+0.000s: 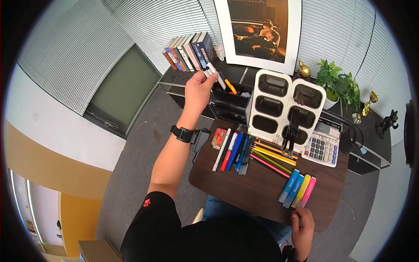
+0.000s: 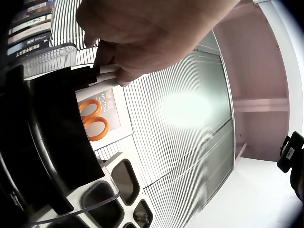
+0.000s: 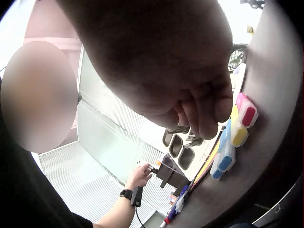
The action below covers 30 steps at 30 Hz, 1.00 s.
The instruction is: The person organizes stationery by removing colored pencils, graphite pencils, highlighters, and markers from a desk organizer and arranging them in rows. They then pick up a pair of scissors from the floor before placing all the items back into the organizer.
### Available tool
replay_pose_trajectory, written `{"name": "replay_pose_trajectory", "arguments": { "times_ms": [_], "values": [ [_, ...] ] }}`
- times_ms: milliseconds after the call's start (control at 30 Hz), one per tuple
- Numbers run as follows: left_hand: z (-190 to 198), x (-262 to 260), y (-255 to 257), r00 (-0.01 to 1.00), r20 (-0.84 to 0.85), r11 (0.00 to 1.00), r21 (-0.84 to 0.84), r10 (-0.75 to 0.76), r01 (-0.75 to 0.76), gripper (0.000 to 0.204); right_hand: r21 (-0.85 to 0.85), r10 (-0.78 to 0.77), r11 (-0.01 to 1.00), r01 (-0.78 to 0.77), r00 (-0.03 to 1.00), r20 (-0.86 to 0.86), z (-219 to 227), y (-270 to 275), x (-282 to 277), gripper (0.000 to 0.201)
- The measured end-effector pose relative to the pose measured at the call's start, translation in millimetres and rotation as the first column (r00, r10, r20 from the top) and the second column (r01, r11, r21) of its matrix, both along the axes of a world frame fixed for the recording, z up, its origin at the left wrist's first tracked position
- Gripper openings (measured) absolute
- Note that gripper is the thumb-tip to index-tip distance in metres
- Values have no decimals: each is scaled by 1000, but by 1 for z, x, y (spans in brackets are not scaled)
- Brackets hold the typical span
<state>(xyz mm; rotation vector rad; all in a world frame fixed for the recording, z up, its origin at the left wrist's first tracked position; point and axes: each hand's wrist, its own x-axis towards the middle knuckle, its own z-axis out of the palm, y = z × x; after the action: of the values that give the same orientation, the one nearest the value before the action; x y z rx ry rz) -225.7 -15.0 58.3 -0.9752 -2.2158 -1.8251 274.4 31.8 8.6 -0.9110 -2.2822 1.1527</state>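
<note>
Right hand point(image 1: 303, 228) idle at the near edge, left hand point(image 1: 200, 91) pinching white pens point(image 1: 221, 82).
Closest, the right hand's fingers bend loosely around nothing, just beside four highlighters point(image 1: 301, 191) on the brown table point(image 1: 244, 191); past them lie pencils point(image 1: 275, 156); farther out, the left hand has the pens at the black holder's point(image 1: 228, 105) mouth, ends inside or not I can't tell, near books point(image 1: 187, 52).
</note>
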Motion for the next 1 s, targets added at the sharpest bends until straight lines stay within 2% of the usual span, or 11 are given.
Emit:
{"name": "replay_pose_trajectory", "arguments": {
  "times_ms": [167,233,467,533,567,633,767,833,900,933,1000],
  "values": [
    [3,0,1,1000,-3,1000,-15,-6,5,23,7,24,1000,-24,1000,18,-2,0,-3,16],
    [7,5,1,999,-24,995,-100,26,-28,22,6,25,1000,-25,999,30,-3,0,-3,16],
    [-5,5,4,997,44,998,-21,-61,62,20,8,37,999,-37,997,61,-2,1,-4,18],
    [-5,0,0,996,89,982,-181,-31,47,23,26,45,999,-46,997,60,-5,2,-4,18],
    [-6,-1,2,996,89,982,-181,-31,47,23,43,53,998,-56,997,58,-6,2,-4,18],
    [-9,-2,4,996,8,995,42,-93,93,34,38,51,998,-53,997,58,-5,1,-6,18],
    [8,7,-16,983,40,979,107,-181,176,43,43,70,996,-75,992,105,-11,5,-2,19],
    [16,25,-37,999,-42,998,42,-35,36,37,25,59,998,-63,992,111,-10,4,-3,18],
    [6,38,-63,997,-64,999,16,47,-46,30,-7,42,999,-41,990,135,-13,4,-3,18],
    [0,49,-74,995,-64,997,-23,75,-77,24,59,33,997,-40,994,106,-17,5,-3,18],
    [-12,76,-93,996,40,979,-190,86,-76,24,114,11,993,-19,997,71,-16,6,-2,17]
  ]
}}
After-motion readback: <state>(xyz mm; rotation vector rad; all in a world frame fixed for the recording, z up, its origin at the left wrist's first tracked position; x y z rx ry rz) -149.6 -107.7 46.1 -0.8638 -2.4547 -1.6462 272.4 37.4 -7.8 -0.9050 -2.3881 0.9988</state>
